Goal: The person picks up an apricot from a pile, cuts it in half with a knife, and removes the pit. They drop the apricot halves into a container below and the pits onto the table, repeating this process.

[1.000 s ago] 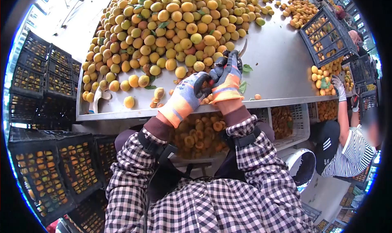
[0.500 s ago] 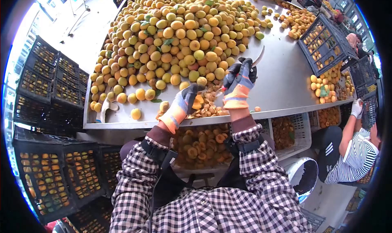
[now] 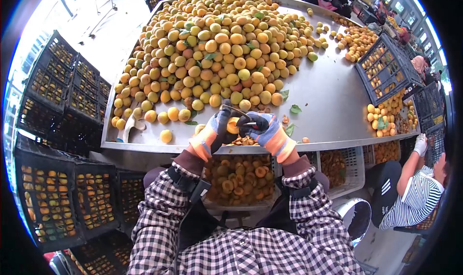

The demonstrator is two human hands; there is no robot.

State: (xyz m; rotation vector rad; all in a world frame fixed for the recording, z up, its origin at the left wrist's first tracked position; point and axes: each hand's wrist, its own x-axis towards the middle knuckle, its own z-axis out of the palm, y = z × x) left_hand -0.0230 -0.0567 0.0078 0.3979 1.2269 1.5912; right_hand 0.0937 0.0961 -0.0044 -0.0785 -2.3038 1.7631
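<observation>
My left hand (image 3: 212, 133), in an orange and dark glove, is closed around an apricot (image 3: 233, 125) at the near edge of the metal table (image 3: 333, 91). Facing it, my right hand (image 3: 271, 134), gloved alike, grips a small curved knife (image 3: 236, 112) whose blade lies across the top of the apricot. Parts of the fingers on both hands hide each other and the fruit. Pit scraps (image 3: 243, 141) lie on the table just under the hands. A big heap of whole apricots (image 3: 207, 53) rises behind them.
Under the table edge sits a crate of halved apricots (image 3: 241, 178). Black crates of fruit (image 3: 72, 202) stand stacked to the left. A tilted crate (image 3: 386, 70) rests on the table's right side. A white bucket (image 3: 354, 217) and a co-worker in stripes (image 3: 417, 193) are at right.
My right hand has come left and down with the knife, bringing the blade onto the apricot in my left hand. My left hand has moved slightly. Leaves on the table are now uncovered.
</observation>
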